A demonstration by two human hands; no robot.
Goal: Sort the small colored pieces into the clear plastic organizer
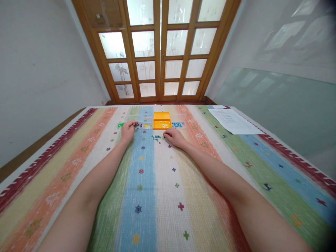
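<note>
Both my arms stretch far forward over a striped cloth. My left hand rests with its fingers curled at the edge of a clear compartment box holding small coloured pieces; what it pinches, if anything, is too small to see. My right hand lies on the cloth with fingers closed, its fingertips beside a small heap of mixed coloured beads. Behind the heap stands an orange box with pale pieces in it. Blue pieces lie to its right, green ones to the far left.
A white printed sheet lies at the cloth's far right. Wooden glazed doors stand behind the table, and a glass pane leans against the right wall.
</note>
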